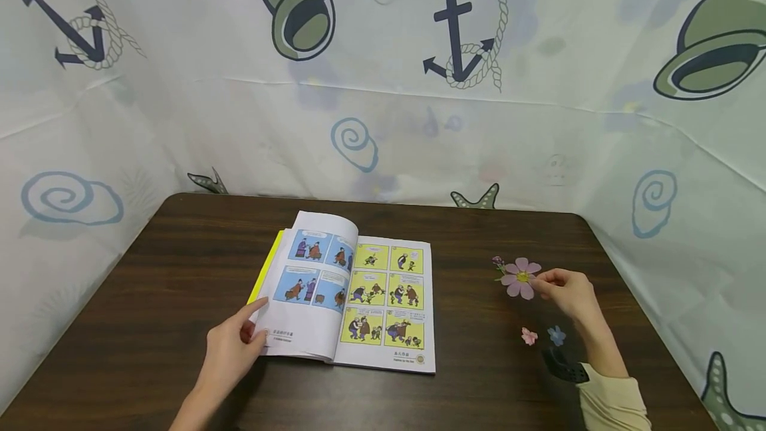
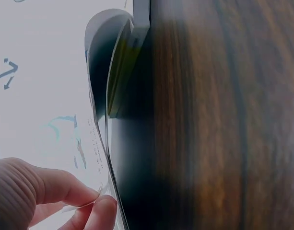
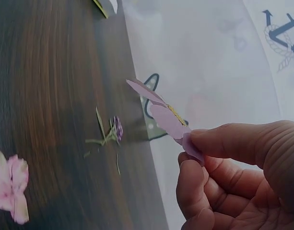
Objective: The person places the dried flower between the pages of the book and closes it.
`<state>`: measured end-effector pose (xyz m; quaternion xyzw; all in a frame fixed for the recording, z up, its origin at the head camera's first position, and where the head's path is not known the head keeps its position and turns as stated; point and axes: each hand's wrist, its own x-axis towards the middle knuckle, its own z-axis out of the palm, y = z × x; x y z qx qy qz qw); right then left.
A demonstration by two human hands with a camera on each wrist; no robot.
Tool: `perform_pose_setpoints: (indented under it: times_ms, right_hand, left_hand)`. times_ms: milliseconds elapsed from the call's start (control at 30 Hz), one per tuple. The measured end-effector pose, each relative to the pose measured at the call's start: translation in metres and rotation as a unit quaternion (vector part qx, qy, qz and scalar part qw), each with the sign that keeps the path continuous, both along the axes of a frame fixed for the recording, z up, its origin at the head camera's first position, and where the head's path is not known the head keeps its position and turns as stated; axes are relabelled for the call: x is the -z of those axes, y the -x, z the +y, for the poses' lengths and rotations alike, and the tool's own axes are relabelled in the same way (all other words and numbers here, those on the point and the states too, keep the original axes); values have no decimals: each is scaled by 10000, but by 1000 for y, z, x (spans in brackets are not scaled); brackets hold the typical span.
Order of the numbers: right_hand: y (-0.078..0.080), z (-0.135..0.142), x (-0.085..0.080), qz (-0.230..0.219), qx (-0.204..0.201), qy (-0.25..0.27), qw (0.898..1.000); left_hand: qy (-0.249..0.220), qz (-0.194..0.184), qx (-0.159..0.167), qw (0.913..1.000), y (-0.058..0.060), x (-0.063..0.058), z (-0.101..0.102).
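Observation:
An open comic book [image 1: 383,298] lies on the dark wooden table, blue panels on its left page and yellow panels on its right. At the lower left edge of that page, my left hand [image 1: 230,348] pinches the paper between thumb and fingertips; the left wrist view shows the pages [image 2: 102,139] bowed. To the right of the book, my right hand [image 1: 568,292] holds a pink-purple flower [image 1: 520,278] with a yellow centre by one petal. In the right wrist view this flower [image 3: 168,120] is thin, seen nearly edge-on.
Nearer me than the held flower lie a small pink flower [image 1: 529,336] and a small blue flower [image 1: 556,335]. A little purple sprig [image 1: 498,262] with green stems rests on the table [image 1: 479,378]. A printed cloth [image 1: 395,145] hangs around the table's back and sides.

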<state>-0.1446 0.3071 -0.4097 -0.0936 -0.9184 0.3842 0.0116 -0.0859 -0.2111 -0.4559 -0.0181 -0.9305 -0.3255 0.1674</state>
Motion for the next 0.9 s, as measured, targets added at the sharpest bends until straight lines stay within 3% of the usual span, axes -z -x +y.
perform_pose_setpoints:
  times_ms: [133,567,900]
  right_hand:
    - [1,-7,-2,74,-83,24,9999]
    - [8,-30,-6,209,-298,234,9991]
    - [16,-47,-11,397,-546,281,9973]
  left_hand:
    - [99,-329,-63,9994,1,-1,-4]
    - [299,-442,-126,9985,0,3,-12]
    - [334,-1203,-148,9921,1,-1,-13]
